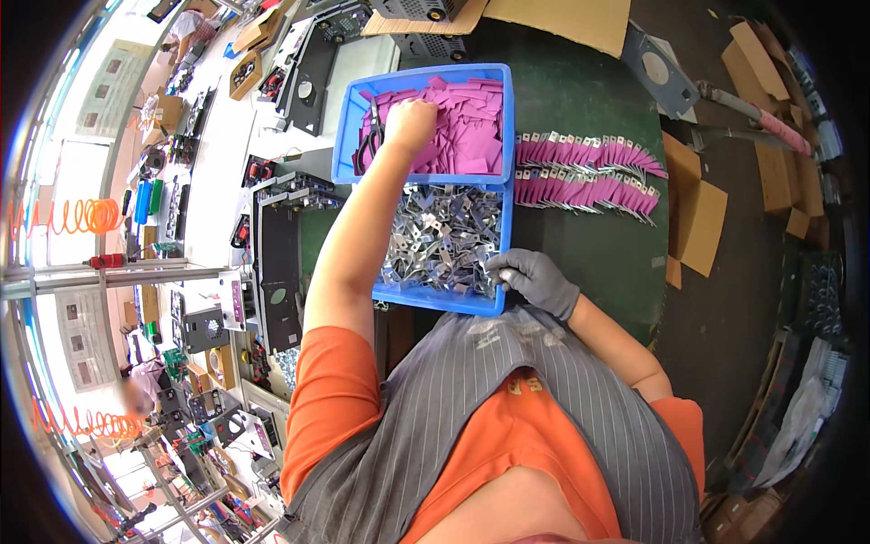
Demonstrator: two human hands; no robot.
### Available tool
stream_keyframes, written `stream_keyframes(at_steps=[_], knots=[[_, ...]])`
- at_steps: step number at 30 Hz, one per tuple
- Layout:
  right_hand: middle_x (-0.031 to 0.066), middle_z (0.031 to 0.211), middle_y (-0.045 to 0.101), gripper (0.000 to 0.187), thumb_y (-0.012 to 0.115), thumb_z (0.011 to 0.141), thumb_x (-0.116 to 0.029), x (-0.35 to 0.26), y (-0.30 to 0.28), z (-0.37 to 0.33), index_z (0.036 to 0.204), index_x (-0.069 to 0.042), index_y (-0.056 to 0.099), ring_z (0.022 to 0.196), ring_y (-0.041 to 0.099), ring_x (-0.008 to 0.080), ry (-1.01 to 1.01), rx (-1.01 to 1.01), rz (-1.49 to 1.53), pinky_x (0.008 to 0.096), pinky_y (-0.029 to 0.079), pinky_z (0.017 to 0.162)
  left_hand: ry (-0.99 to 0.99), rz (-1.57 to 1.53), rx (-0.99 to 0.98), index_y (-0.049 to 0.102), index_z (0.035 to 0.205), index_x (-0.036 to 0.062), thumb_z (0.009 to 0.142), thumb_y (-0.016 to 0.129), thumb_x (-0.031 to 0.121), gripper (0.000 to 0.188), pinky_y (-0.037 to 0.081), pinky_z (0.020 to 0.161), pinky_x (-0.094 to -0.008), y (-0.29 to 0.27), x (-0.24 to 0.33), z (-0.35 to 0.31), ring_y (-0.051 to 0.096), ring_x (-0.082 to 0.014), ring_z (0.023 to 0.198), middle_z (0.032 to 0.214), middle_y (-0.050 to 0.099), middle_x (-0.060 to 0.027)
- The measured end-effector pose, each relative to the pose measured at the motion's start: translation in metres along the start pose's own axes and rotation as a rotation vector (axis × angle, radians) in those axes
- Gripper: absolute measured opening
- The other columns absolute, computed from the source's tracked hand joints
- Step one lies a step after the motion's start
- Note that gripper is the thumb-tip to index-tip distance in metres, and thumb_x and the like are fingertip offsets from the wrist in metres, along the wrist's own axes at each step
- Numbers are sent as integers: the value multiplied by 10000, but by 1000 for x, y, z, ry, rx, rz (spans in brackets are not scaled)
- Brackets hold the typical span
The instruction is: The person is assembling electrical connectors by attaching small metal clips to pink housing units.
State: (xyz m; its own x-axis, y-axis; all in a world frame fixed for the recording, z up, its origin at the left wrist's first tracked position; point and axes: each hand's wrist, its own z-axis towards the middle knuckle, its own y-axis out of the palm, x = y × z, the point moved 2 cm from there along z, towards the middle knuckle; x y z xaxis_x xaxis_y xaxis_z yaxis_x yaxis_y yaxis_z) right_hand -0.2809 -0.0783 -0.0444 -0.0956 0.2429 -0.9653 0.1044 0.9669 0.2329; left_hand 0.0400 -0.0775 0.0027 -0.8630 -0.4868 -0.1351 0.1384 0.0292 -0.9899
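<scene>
A blue rectangular plastic bin (346, 136) sits on the dark green worktop (580, 100), split into two compartments. The far one, toward 12 o'clock, is heaped with flat magenta paper-like squares (471, 122); a pair of black-handled pliers (370, 138) leans in its corner at 9 o'clock. The near compartment, toward 6 o'clock, is full of small shiny bent metal brackets (444, 238).

The bare left hand (410, 122) is curled down into the magenta squares with fingers closed in a loose fist; whether it has pinched one cannot be told. The right hand (535, 276), in a grey knit glove, rests at the bin's near corner, about 5 o'clock of the bracket pile, fingertips drawn together on the brackets at the rim; I cannot tell if one is held.

At 3 o'clock of the bin, two overlapping rows of brackets fitted with magenta squares (584, 172) lie on the worktop. Beyond them, at 12 o'clock, lies a sheet of brown cardboard (562, 20).

Toward 9 o'clock runs a long white bench (227, 172) crowded with black metal panels (279, 254) and parts. Orange coiled air hoses (77, 218) hang farther out. At 3 o'clock, flattened cardboard pieces (702, 222) lie on the dark floor
</scene>
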Motion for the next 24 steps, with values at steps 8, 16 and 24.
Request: stream_keyframes(at_steps=[8, 16, 24], knots=[[49, 960, 621, 292, 498, 881, 23, -13, -7, -12, 1164, -4, 563, 830, 584, 89, 32, 22, 56, 227, 500, 729, -208, -1012, 40, 711, 878, 53, 766, 717, 245, 223, 494, 638, -275, -50, 23, -53, 629, -117, 661, 738, 685, -68], [96, 919, 661, 184, 586, 846, -17, -98, -39, -46, 1027, 20, 592, 772, 628, 109, -124, 192, 199, 216, 508, 682, -224, -1295, 52, 670, 722, 31, 699, 774, 128, 144, 470, 631, -240, -45, 86, -157, 604, -105, 669, 830, 694, -52], [101, 870, 662, 156, 623, 796, -61, -137, -29, -38, 951, -45, 642, 767, 651, 241, -530, -27, -609, 312, 510, 668, -110, -1020, -67, 616, 743, 73, 727, 740, 174, 161, 463, 563, -283, -63, 108, -170, 587, -148, 583, 771, 673, -30]])
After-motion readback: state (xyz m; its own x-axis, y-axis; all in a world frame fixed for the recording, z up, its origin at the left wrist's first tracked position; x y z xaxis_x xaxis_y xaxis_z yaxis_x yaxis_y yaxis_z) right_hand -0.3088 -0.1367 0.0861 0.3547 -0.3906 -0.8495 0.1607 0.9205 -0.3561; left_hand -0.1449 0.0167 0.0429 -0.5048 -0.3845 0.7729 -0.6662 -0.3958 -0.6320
